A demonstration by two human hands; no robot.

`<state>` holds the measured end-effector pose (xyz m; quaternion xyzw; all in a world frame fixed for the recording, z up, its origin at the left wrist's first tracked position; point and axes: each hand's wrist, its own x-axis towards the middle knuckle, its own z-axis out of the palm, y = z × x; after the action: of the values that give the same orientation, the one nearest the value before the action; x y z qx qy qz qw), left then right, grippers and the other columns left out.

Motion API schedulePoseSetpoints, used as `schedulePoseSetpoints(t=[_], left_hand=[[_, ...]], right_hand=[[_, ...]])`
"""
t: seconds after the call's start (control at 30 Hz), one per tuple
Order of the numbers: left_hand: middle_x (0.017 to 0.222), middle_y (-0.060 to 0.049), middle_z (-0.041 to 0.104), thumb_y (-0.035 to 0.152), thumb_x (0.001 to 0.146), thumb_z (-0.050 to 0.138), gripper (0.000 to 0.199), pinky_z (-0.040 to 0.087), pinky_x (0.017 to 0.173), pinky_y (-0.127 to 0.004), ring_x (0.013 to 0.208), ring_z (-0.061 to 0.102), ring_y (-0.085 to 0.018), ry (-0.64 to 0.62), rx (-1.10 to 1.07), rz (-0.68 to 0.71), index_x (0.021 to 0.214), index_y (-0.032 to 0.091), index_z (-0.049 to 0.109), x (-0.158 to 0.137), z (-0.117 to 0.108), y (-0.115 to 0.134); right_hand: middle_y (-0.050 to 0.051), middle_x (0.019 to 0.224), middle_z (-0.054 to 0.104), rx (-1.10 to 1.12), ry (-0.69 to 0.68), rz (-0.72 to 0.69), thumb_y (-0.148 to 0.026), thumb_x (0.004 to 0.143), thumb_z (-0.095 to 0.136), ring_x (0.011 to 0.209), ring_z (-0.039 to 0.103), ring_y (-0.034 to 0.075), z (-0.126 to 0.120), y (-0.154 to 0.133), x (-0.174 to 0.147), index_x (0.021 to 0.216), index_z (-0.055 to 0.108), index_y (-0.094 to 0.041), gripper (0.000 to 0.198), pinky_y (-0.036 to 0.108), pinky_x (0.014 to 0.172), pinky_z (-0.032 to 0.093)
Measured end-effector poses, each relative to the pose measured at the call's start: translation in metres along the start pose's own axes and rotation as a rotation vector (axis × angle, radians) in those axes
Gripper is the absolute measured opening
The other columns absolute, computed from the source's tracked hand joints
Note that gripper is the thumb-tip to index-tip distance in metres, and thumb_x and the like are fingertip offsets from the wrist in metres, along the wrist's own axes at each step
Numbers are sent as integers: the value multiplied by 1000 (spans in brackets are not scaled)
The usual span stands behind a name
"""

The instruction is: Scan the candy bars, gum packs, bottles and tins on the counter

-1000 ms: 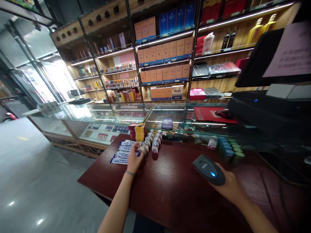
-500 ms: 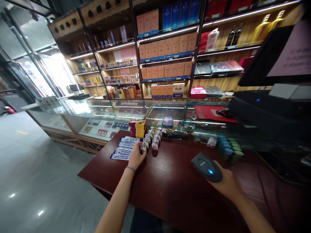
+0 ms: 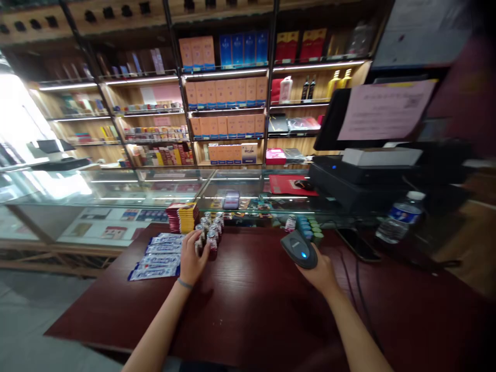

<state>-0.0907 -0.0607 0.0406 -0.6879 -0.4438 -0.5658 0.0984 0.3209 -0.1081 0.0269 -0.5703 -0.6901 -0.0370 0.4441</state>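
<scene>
My left hand (image 3: 192, 260) is at the front of a cluster of small silver-capped bottles. Its fingers and thumb curve around a small bottle (image 3: 199, 247), which they partly cover. Just to the right stands another small bottle (image 3: 211, 242) in the same cluster. Blue-and-white sachets (image 3: 157, 257) lie in an overlapping row left of this hand. Behind them rise red and yellow stacked packets (image 3: 187, 217). A dark barcode scanner (image 3: 300, 249) with a lit blue light is gripped in my right hand (image 3: 322, 271), above the table and pointing leftward.
Beyond the scanner are a lone small bottle (image 3: 290, 223) and green and blue tubes (image 3: 310, 227). A phone (image 3: 358, 245), cables and a water bottle (image 3: 401, 219) occupy the right side of the dark red table (image 3: 248, 310). A glass counter (image 3: 170, 192) and a monitor (image 3: 331, 121) stand behind.
My view has turned to the right, bringing the phone and water bottle into sight. My left hand stays at the small bottles. The scanner appears slightly nearer the tubes.
</scene>
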Motion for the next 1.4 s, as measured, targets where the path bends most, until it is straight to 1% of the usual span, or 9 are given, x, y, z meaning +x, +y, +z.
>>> schedulePoseSetpoints(t=[0.17,0.47,0.57,0.67,0.83,1.03,1.13,1.23,1.4], left_hand=[[124,-13,59,26,93,63,43,58,90,-43,113,61,-25,-114,-207,41,134,22,51,9,62,43],[130,-14,55,29,90,66,54,55,98,-45,117,60,-26,-201,-574,-221,140,22,45,-2,207,110],[132,-15,54,29,89,66,58,53,100,-46,118,59,-26,-233,-616,-275,142,21,44,-7,241,127],[135,-15,50,27,90,64,58,49,105,-49,122,55,-27,-264,-602,-250,144,22,42,-12,265,137],[139,-14,42,16,91,57,54,38,116,-51,133,47,-27,-353,-523,-192,143,24,48,-7,299,143],[140,-14,39,7,86,53,58,39,115,-51,128,52,-28,-500,-467,-215,142,24,53,-1,327,143],[139,-15,44,9,88,51,53,39,115,-51,132,49,-28,-491,-502,-217,139,22,54,-3,328,143],[131,-14,55,12,89,52,45,40,114,-51,128,53,-27,-483,-574,-181,133,21,57,-4,322,143],[126,-13,63,18,89,58,38,40,113,-51,123,58,-26,-403,-664,-246,127,21,59,-3,293,133]], right_hand=[[6,68,75,-157,153,122,-41,77,62,64,75,29,-17,11,7,105,61,-21,34,31,54,52],[8,73,76,-271,248,200,-42,81,58,67,75,30,-40,32,8,104,60,-21,31,32,59,53],[10,79,77,-256,262,216,-42,82,58,72,76,30,-46,35,8,104,61,-21,30,32,60,54],[11,81,77,-255,295,247,-41,81,59,72,76,30,-48,40,6,106,60,-20,33,32,60,55],[11,81,77,-249,298,243,-39,81,60,73,75,29,-47,43,4,105,60,-21,31,32,61,54],[10,80,76,-267,291,246,-38,80,60,72,74,29,-46,41,4,108,59,-20,33,31,59,52],[9,78,76,-268,286,242,-38,80,61,71,74,28,-46,40,4,107,59,-20,32,30,58,51],[7,77,76,-263,270,249,-38,80,61,71,74,27,-47,38,5,104,59,-22,29,29,58,50],[8,75,75,-310,261,248,-40,81,60,67,73,28,-48,33,4,100,60,-22,26,30,56,48]])
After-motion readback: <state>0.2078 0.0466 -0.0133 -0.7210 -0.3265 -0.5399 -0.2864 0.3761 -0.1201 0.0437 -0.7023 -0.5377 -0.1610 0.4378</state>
